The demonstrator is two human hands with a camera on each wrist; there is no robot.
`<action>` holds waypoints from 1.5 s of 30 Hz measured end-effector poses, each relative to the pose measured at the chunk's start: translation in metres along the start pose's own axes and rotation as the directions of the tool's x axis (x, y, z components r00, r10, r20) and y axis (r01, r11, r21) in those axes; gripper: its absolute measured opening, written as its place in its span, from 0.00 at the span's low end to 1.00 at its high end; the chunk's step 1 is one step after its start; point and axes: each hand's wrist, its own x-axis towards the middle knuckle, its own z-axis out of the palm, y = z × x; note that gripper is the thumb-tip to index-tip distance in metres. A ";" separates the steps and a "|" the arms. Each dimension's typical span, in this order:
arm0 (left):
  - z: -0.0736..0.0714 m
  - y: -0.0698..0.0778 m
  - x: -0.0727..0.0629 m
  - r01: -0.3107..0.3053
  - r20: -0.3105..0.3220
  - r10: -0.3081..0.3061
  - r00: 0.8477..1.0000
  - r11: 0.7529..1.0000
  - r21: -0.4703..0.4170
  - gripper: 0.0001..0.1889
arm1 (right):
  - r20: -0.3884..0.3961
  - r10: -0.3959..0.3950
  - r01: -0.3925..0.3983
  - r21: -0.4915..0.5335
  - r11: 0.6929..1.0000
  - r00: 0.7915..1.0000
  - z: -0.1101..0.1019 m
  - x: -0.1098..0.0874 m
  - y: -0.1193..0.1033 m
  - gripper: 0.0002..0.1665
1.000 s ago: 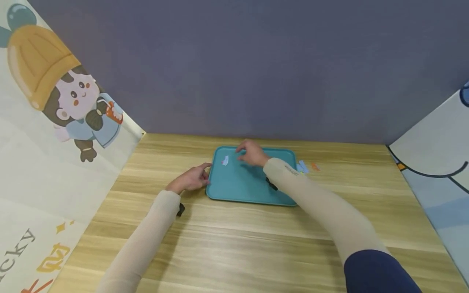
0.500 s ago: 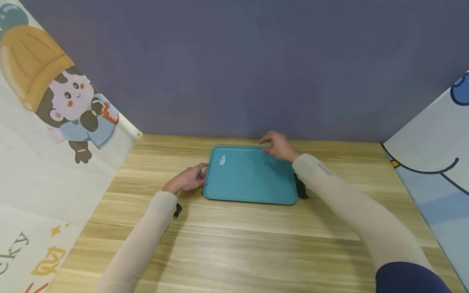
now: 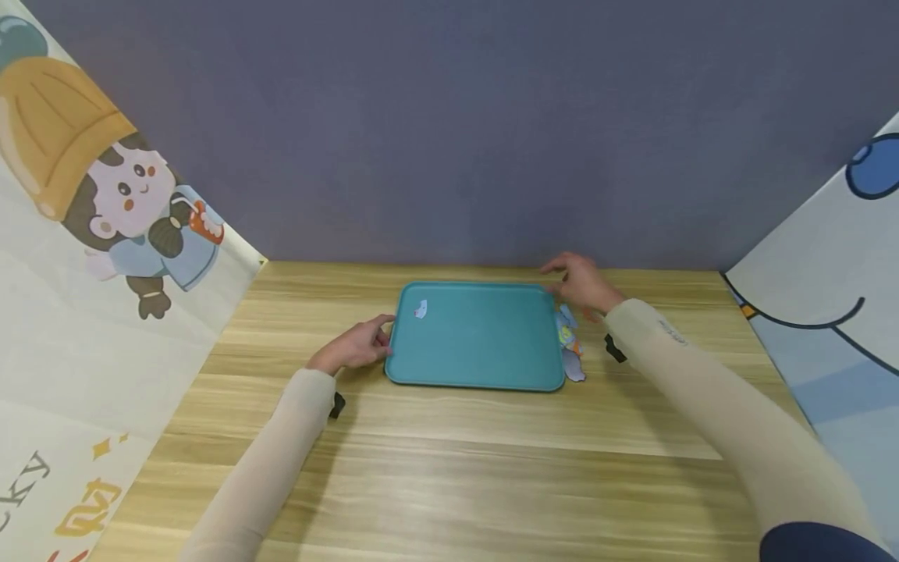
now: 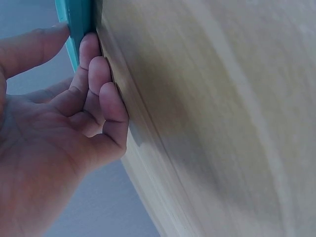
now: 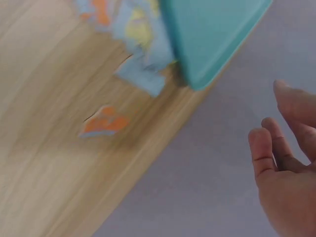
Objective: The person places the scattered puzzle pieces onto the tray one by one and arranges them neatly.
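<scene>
A teal tray [image 3: 477,336] lies on the wooden table, with one small pale paper-like piece [image 3: 421,310] near its far left corner. My left hand [image 3: 354,343] rests against the tray's left side. In the left wrist view its thumb [image 4: 47,42] touches the rim while other fingers bend against the tabletop. My right hand [image 3: 586,285] hovers by the far right corner, fingers loosely bent around nothing. Flat cut-out pieces lie right of the tray: a grey-lilac one [image 3: 573,365], a blue and yellow one [image 5: 140,29], a blue strip [image 5: 140,75] and an orange one [image 5: 104,122].
A grey-blue upright panel [image 3: 449,133] stands behind the table [image 3: 435,468]. Printed side panels with a cartoon child [image 3: 133,195] and a white cartoon shape [image 3: 815,273] flank it. Black straps or mounts [image 3: 615,348] show at the wrists.
My right hand has moved right, from above the tray to beyond its far right corner, uncovering the pieces there. The left hand stays at the tray's edge. The view has shifted slightly.
</scene>
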 end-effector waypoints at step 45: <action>0.000 0.000 -0.001 0.003 0.000 -0.003 1.000 1.000 0.025 0.36 | 0.032 0.074 -0.073 -0.031 0.997 0.997 0.013 -0.042 0.089 0.15</action>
